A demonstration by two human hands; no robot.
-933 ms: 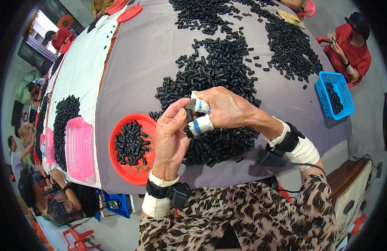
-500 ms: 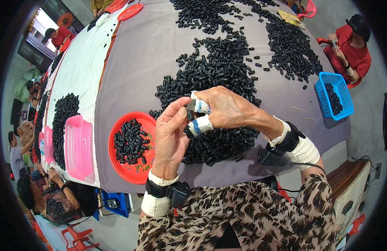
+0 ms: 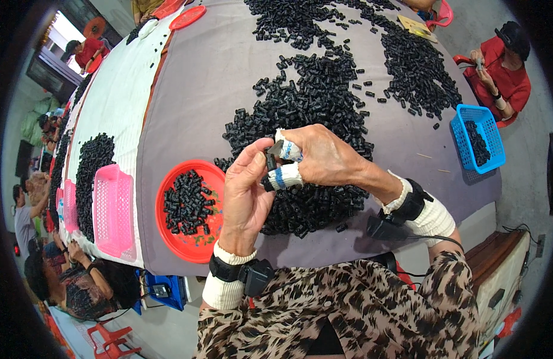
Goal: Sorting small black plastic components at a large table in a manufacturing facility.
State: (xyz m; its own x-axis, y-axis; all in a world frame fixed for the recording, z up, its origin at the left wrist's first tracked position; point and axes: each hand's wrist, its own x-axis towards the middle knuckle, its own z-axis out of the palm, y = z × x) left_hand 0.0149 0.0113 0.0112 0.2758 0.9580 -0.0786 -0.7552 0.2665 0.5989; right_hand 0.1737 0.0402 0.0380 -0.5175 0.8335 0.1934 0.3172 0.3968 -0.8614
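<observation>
My left hand (image 3: 247, 179) is closed, pinching a small black cylindrical part (image 3: 271, 161) between thumb and fingertips. My right hand (image 3: 324, 154), with white cloth wraps on its thumb and finger, meets it from the right. It grips a small flat, dark, blade-like piece (image 3: 277, 148) against the part; its exact kind is hard to make out. Beneath and beyond both hands spreads a large pile of the same black parts (image 3: 312, 102). Left of my left hand sits a round red tray (image 3: 164, 233) with more of these parts in it.
A pink basket (image 3: 113, 209) stands at the left on a white cloth, beside another black pile (image 3: 95, 164). At the right edge is a blue basket (image 3: 494, 157) with black parts, near a seated person in red (image 3: 500, 75). Two thin sticks (image 3: 424, 155) lie on the grey cloth.
The blade-like piece in my right hand has tilted slightly against the black part, and the right hand has turned a little. Both hands stay in nearly the same place.
</observation>
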